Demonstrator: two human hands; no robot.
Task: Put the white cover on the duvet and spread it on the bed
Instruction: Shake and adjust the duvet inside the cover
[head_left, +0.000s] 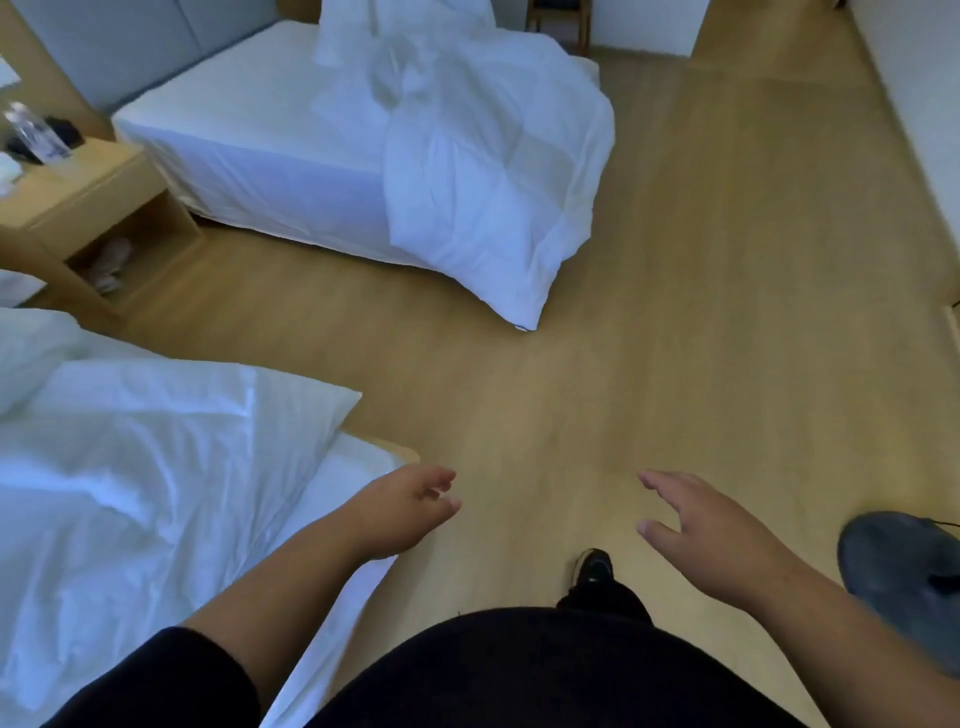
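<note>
A: Hands status?

B: Both empty. Left hand (410, 506) out over the floor just off the near bed's (343, 499) corner, fingers loosely curled, holding nothing. Right hand (711, 530) beside it, fingers spread and relaxed, also over bare wooden floor (701, 260).

A: Duvet?

B: Quilted duvet (488, 187) is on the far bed (249, 156), bunched at the foot end, one corner draped over the edge down to the floor. Well apart from both hands.

A: Cover?

B: Crumpled white cover (379, 78) heaped on the same bed, touching the duvet's upper side. Can't tell where one ends and the other starts.

A: Anything else?

B: Nightstand (88, 208) between the beds, water bottle (31, 132) on top. Near bed has a rumpled white sheet (130, 467). Person's black shoe (595, 566) on the floor between the hands; grey shoe (904, 571) at right edge.
</note>
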